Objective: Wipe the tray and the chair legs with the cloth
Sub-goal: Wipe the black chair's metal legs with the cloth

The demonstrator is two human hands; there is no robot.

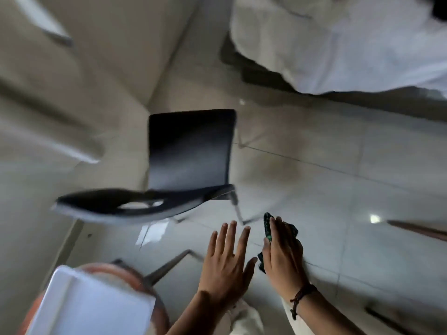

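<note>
A black chair (188, 151) stands on the tiled floor ahead of me, its backrest nearest and blurred. One thin metal chair leg (238, 209) shows at its right rear, just beyond my hands. My right hand (283, 252) is shut on a dark green cloth (268, 228), held close to that leg. My left hand (227, 262) is open beside it, fingers spread, holding nothing. A white tray (89, 308) lies at the bottom left on a round orange-rimmed stool.
A bed with white sheets (350, 44) fills the top right. Another metal leg (169, 264) slants beside the stool (154, 298). Glossy pale floor tiles (338, 189) spread to the right. A wooden stick-like thing (416, 229) pokes in at the right edge.
</note>
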